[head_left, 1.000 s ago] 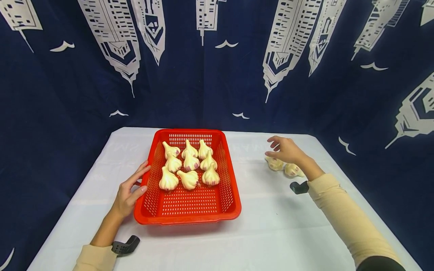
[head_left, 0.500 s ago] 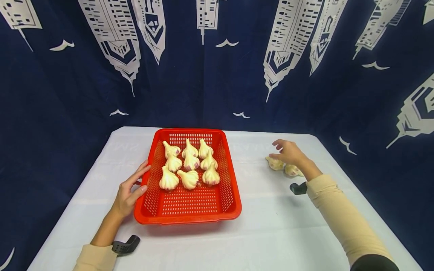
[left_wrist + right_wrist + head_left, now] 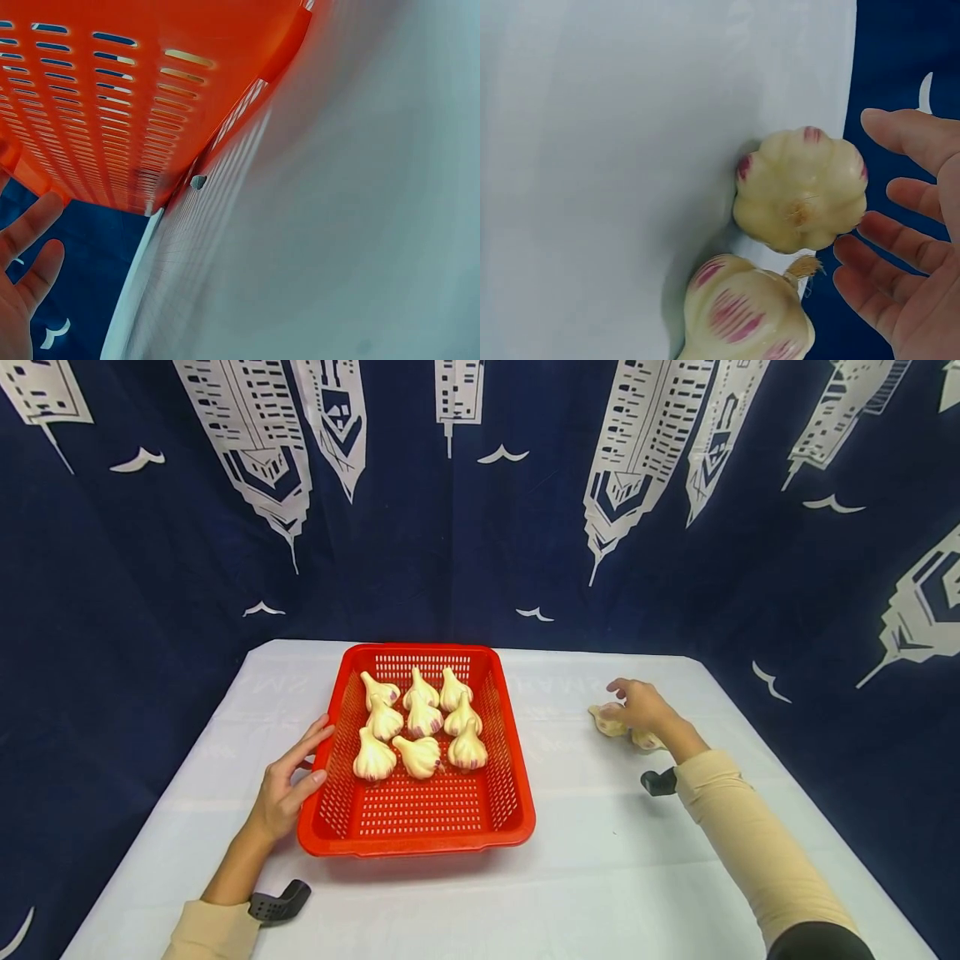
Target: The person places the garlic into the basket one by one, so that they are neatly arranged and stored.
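Note:
My left hand point(image 3: 283, 789) rests at the left rim of a red perforated plastic basket point(image 3: 416, 846), with thumb and fingertips touching it. In the left wrist view, two fairly straight fingers point(image 3: 41, 266) show beside the basket wall point(image 3: 97, 157). Several white garlic bulbs with purple streaks point(image 3: 420, 757) lie in rows inside the basket. On the right, my right hand point(image 3: 645, 708) hovers over two more garlic bulbs on the table, its fingers spread. One bulb point(image 3: 802, 191) lies between thumb and fingers, apart from the thumb; the other bulb point(image 3: 746, 311) sits beside it.
A white cloth covers the table point(image 3: 577, 860). Behind it and at both sides hangs a dark blue curtain point(image 3: 420, 568) with white building prints. A black wrist mount point(image 3: 279, 903) sticks out from the left wrist, another wrist mount point(image 3: 658, 782) from the right.
My right hand has come down and slightly nearer onto the two bulbs at the right, covering more of them. The left hand and the basket have stayed in place.

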Available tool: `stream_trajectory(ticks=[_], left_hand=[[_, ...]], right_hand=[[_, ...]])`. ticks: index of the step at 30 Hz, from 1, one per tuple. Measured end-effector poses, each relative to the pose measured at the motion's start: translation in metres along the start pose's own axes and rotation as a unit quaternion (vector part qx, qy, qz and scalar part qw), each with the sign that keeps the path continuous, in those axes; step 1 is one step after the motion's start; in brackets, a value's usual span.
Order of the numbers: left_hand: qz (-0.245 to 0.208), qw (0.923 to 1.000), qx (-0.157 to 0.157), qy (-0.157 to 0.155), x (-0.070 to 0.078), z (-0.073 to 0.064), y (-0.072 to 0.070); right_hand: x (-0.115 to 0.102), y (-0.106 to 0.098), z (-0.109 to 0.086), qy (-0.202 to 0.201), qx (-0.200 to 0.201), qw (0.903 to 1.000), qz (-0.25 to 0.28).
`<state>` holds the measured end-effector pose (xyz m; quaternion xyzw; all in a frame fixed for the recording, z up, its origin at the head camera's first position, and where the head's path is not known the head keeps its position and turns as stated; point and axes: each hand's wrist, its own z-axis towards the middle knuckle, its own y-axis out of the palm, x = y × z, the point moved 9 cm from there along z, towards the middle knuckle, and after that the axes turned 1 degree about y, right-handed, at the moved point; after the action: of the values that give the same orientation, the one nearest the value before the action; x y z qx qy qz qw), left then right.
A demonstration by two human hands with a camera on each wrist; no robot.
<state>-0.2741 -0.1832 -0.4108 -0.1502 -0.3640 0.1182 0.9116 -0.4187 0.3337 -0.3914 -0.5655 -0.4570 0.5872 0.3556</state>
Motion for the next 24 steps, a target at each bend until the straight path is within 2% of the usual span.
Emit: stream_trajectory(ticks=[11, 18, 24], left_hand=[[-0.011, 0.9997, 0.021, 0.0, 0.003, 0.001, -0.002], [-0.004, 1.0, 0.008, 0.0, 0.003, 0.0, -0.001], [-0.006, 0.9998, 0.016, 0.004, 0.002, 0.001, -0.001]], right_hand=[[0.013, 0.015, 0.001, 0.035, -0.033, 0.9988, 0.005], [0.016, 0.019, 0.003, 0.022, -0.02, 0.9995, -0.008], [0.015, 0.02, 0.003, 0.017, -0.011, 0.9996, -0.018]])
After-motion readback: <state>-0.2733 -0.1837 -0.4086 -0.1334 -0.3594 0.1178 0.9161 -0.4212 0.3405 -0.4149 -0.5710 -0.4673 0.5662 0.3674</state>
